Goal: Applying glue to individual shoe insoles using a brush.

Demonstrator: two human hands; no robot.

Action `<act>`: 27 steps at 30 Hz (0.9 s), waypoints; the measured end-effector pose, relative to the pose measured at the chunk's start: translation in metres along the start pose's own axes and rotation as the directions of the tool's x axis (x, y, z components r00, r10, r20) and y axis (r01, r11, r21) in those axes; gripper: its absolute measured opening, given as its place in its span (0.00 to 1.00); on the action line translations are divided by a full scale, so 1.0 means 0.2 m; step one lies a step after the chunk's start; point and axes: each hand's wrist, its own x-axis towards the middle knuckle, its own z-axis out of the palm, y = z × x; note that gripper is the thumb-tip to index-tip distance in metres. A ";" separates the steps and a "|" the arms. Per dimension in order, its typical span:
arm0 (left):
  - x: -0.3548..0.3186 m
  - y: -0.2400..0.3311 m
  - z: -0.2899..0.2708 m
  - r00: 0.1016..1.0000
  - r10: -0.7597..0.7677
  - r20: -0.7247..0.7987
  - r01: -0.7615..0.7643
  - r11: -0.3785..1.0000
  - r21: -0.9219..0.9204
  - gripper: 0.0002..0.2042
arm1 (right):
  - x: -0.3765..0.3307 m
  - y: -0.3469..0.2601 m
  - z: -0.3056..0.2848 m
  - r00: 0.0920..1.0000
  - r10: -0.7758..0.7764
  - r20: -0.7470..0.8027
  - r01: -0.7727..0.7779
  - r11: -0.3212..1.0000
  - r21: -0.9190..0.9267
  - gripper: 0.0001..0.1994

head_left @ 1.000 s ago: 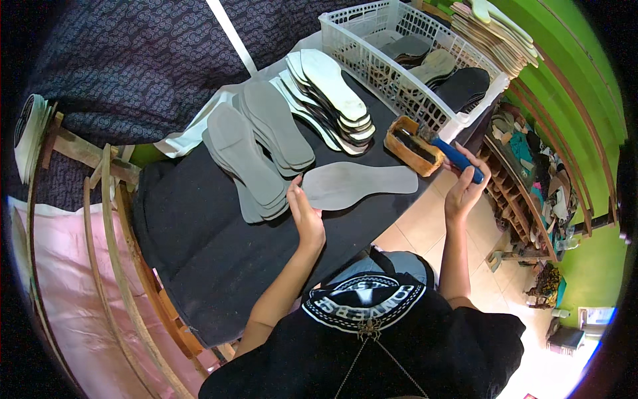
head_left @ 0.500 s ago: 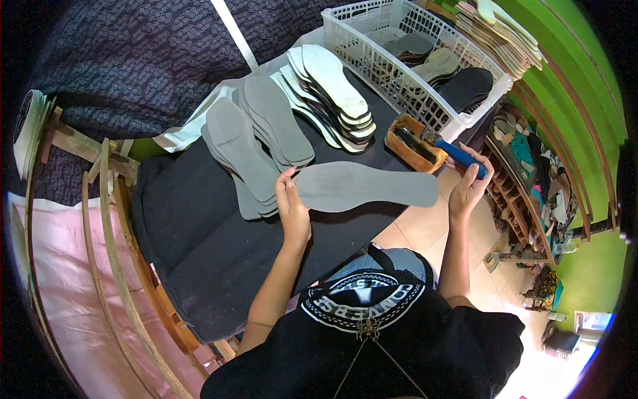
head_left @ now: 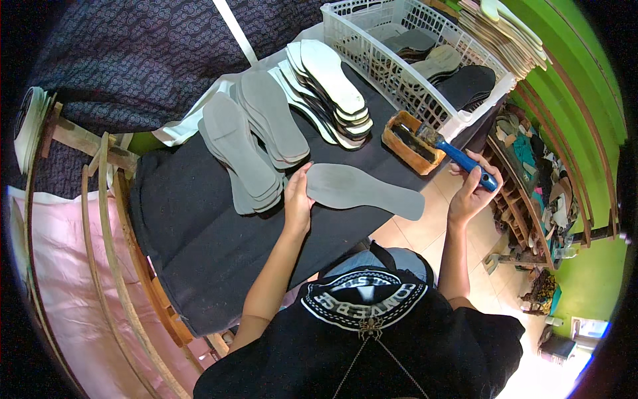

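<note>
A grey shoe insole (head_left: 365,190) lies flat in my left hand (head_left: 298,203), which grips it by its left end above the black cloth. My right hand (head_left: 470,193) is closed round the blue handle of a brush (head_left: 458,156). The brush's head points into a small tan tub (head_left: 413,143) with a dark inside, at the table's right edge. Left of the held insole lie stacks of grey insoles (head_left: 242,156) and more grey insoles (head_left: 272,120). Beyond them are stacked white insoles (head_left: 329,76) with black layers between.
A white plastic crate (head_left: 359,43) holding insoles stands at the back right, beside a pile of pale insole shapes (head_left: 502,40). Wooden rails (head_left: 113,253) run along the left side. On the right, a wooden rack (head_left: 518,193) carries scraps.
The insole's right end has swung toward me and a little left. My right hand has shifted slightly, and the brush handle now tilts down to the right.
</note>
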 end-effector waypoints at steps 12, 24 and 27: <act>0.05 -0.02 -0.08 0.988 -0.103 0.111 0.115 0.987 -0.111 0.15 | -0.27 -0.04 0.23 0.750 0.244 0.615 -0.450 0.870 0.203 0.13; 0.05 0.02 -0.10 0.967 -0.134 0.215 0.137 0.991 0.004 0.16 | -0.34 -0.04 0.43 0.640 0.059 0.766 -0.200 0.975 0.091 0.17; 0.05 0.03 -0.10 0.964 -0.153 0.216 0.146 0.988 0.047 0.15 | -0.33 -0.05 0.43 0.629 -0.106 0.770 0.028 0.993 0.114 0.18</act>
